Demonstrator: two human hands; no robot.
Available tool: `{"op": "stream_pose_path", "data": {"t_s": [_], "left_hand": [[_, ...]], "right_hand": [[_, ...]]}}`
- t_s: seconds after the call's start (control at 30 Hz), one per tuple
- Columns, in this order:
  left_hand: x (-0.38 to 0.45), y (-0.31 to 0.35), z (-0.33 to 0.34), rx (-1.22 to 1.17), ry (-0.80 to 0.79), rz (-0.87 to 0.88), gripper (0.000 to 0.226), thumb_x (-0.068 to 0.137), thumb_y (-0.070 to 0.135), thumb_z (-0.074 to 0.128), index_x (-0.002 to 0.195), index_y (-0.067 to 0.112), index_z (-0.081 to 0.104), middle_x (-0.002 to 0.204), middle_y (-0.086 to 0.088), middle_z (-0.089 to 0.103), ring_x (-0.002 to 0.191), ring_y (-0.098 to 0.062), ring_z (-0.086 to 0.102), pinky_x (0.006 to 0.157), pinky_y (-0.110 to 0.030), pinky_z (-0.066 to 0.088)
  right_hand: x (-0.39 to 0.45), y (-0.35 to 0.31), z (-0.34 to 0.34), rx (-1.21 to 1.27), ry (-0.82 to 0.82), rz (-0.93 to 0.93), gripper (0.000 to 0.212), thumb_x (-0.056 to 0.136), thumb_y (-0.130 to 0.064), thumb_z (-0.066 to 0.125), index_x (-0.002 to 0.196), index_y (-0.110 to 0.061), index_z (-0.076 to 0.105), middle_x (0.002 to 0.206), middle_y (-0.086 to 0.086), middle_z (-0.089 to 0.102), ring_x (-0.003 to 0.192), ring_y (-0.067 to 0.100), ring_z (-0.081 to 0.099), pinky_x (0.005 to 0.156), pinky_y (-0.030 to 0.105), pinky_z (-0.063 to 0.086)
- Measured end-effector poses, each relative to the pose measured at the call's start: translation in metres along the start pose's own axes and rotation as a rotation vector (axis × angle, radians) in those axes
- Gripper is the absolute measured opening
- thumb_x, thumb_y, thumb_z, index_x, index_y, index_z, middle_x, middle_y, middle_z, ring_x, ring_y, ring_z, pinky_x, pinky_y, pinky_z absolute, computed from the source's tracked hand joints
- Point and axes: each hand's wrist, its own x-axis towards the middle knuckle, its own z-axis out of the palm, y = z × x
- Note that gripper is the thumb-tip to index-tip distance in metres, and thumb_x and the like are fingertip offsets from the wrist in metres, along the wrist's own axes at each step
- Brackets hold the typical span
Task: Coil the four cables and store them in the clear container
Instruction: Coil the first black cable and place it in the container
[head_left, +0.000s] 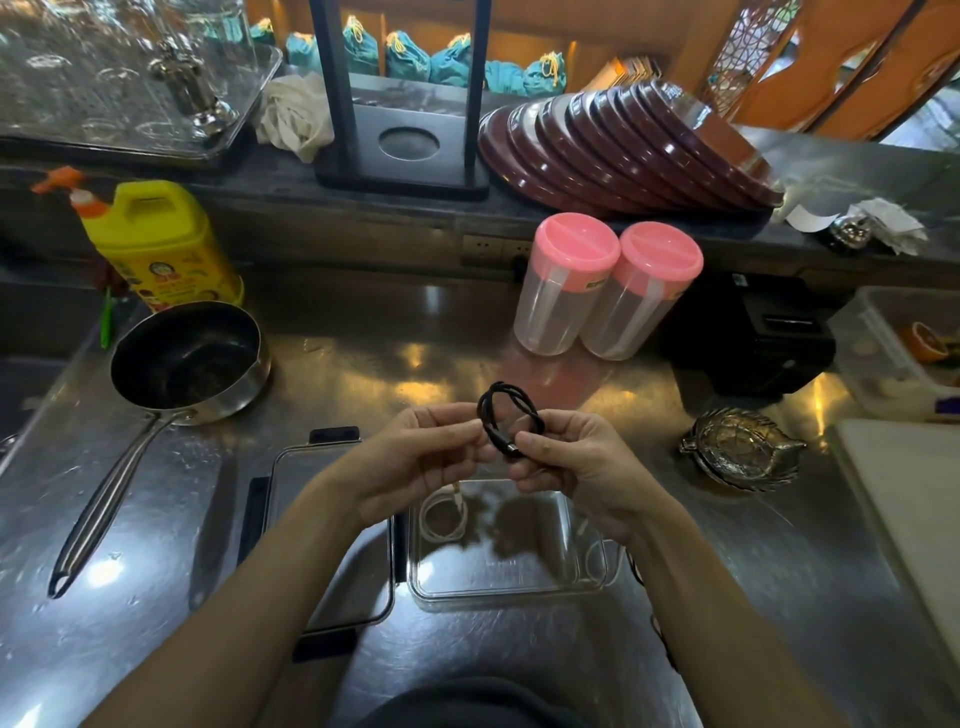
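counter (363, 364): container (519, 587) at near centre, one coiled cable (444, 517) inside at its left. lid (332, 545) just left of container. both hands above container's far edge, left hand (410, 457) and right hand (576, 467) holding a cable coil (509, 418) between them. saucepan (189, 358) at far left, handle running nearward. jug (161, 244) behind saucepan. two jars (608, 291) side by side at far centre-right. stacked plates (623, 150) on ledge behind jars. small dish (743, 449) right of hands.
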Motion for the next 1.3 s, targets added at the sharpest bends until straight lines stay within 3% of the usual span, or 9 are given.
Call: {"op": "stream_pose_path", "data": {"t_s": [0.2,0.4,0.6,0.77,1.0,1.07,1.17,1.3], "left_hand": [[0.006,-0.002,0.0,0.195,0.086,0.069,0.028,0.089,0.009,0.066,0.116,0.002,0.07,0.078,-0.003,0.067,0.058,-0.007,0.06,0.056,-0.017,0.051],[0.007,-0.001,-0.002,0.372,0.093,0.126,0.036,0.087,0.016,0.072,0.115,-0.006,0.066,0.095,-0.02,0.065,0.058,-0.012,0.058,0.057,-0.021,0.05],[0.007,-0.004,0.011,0.444,0.14,0.248,0.029,0.091,0.017,0.065,0.108,-0.007,0.062,0.089,-0.015,0.071,0.07,-0.02,0.069,0.064,-0.028,0.059],[0.01,-0.008,0.021,0.421,0.222,0.323,0.038,0.091,0.016,0.063,0.11,-0.016,0.056,0.086,-0.019,0.072,0.062,-0.02,0.07,0.06,-0.027,0.059],[0.014,-0.012,0.024,0.61,0.393,0.421,0.013,0.091,0.007,0.07,0.093,-0.002,0.061,0.082,-0.01,0.075,0.066,-0.025,0.072,0.059,-0.031,0.06],[0.014,-0.011,0.024,0.692,0.392,0.42,0.015,0.09,0.006,0.071,0.093,-0.003,0.059,0.087,-0.013,0.074,0.072,-0.029,0.074,0.062,-0.033,0.061],[0.014,-0.008,0.023,0.745,0.352,0.399,0.014,0.089,0.003,0.072,0.092,-0.003,0.059,0.083,-0.005,0.072,0.072,-0.024,0.073,0.062,-0.031,0.06],[0.014,-0.008,0.017,0.658,0.31,0.354,0.022,0.088,0.003,0.073,0.1,-0.01,0.061,0.093,-0.021,0.069,0.075,-0.026,0.071,0.067,-0.031,0.06]], "right_hand": [[0.0,-0.003,0.0,-0.039,0.011,0.006,0.015,0.078,-0.004,0.074,0.092,-0.001,0.071,0.075,0.017,0.074,0.06,0.019,0.074,0.058,0.026,0.063],[0.0,-0.002,0.0,-0.004,-0.03,0.028,0.011,0.078,-0.002,0.073,0.086,-0.008,0.079,0.081,0.018,0.074,0.062,0.019,0.075,0.057,0.026,0.063],[0.003,0.001,0.0,0.011,-0.044,0.004,0.03,0.082,-0.001,0.071,0.111,0.006,0.068,0.094,0.027,0.076,0.07,0.021,0.077,0.06,0.025,0.063],[0.004,-0.001,0.001,-0.001,0.009,-0.044,0.033,0.082,-0.003,0.072,0.111,0.012,0.063,0.089,0.029,0.074,0.068,0.023,0.077,0.06,0.027,0.063],[0.006,0.001,0.006,-0.026,0.057,-0.088,0.038,0.082,-0.002,0.074,0.113,0.011,0.057,0.082,0.025,0.075,0.064,0.024,0.076,0.057,0.029,0.063],[0.006,0.004,0.005,-0.029,0.061,-0.093,0.037,0.085,0.004,0.072,0.117,0.014,0.054,0.083,0.025,0.075,0.065,0.026,0.076,0.058,0.03,0.064],[0.007,0.009,0.004,-0.066,0.067,-0.111,0.04,0.088,0.006,0.07,0.123,0.013,0.052,0.089,0.023,0.075,0.069,0.027,0.075,0.06,0.032,0.064],[0.005,0.007,0.002,-0.197,0.093,-0.155,0.028,0.09,0.004,0.071,0.115,0.007,0.059,0.091,0.023,0.075,0.075,0.029,0.076,0.063,0.034,0.065]]}}
